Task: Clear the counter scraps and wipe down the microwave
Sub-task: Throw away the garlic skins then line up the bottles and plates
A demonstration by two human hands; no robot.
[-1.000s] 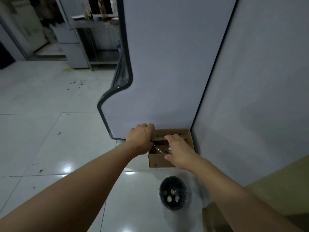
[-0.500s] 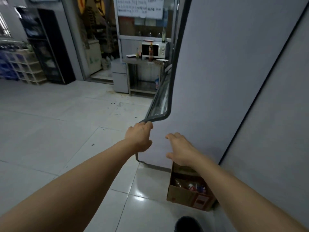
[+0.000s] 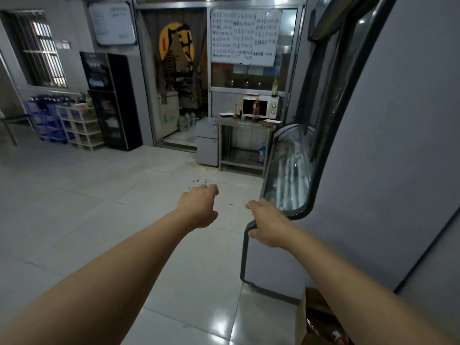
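Both hands reach out at centre frame, apart and holding nothing: the left hand with fingers loosely curled, the right hand relaxed before the display case edge. Open tiled floor spreads left. The microwave sits on a steel counter, upper centre-right. A cardboard box lies lower right.

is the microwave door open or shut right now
Shut. The microwave on the steel table shows its dark door window flush with the white front; an orange bottle stands before it.

Two hands, one microwave, perhaps four counter bottles.
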